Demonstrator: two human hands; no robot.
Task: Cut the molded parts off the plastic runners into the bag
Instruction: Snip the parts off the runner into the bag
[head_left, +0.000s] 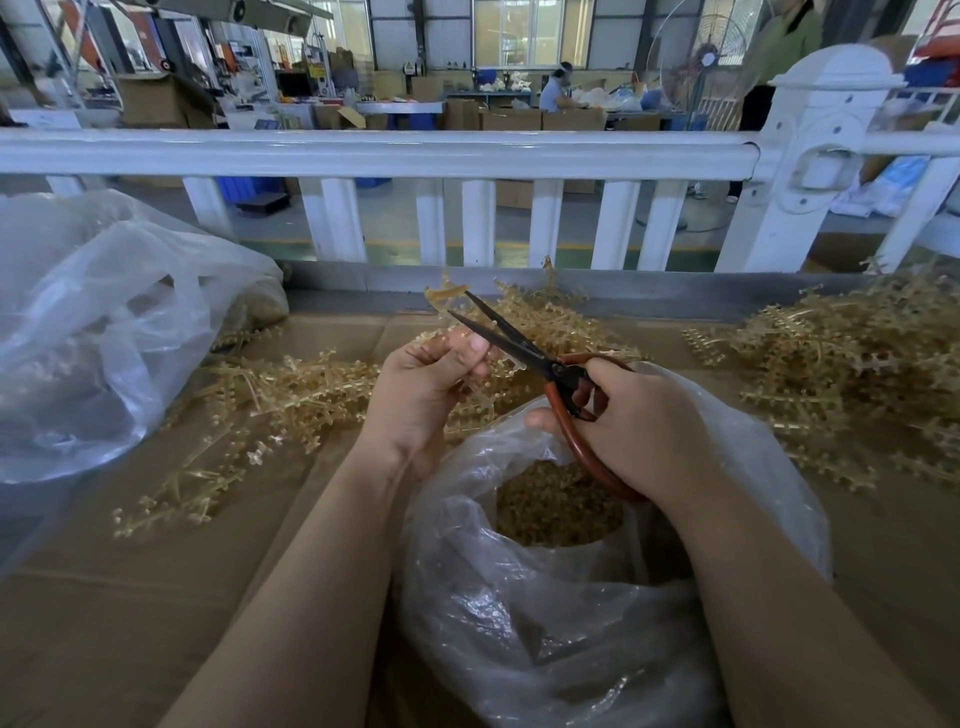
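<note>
Bag of cut parts sits open nearest, right under both hands. Right hand grips red-handled scissors, blades parted, pointing up-left at the runner pinched in left hand. Uncut runner piles lie beyond, either side.
</note>
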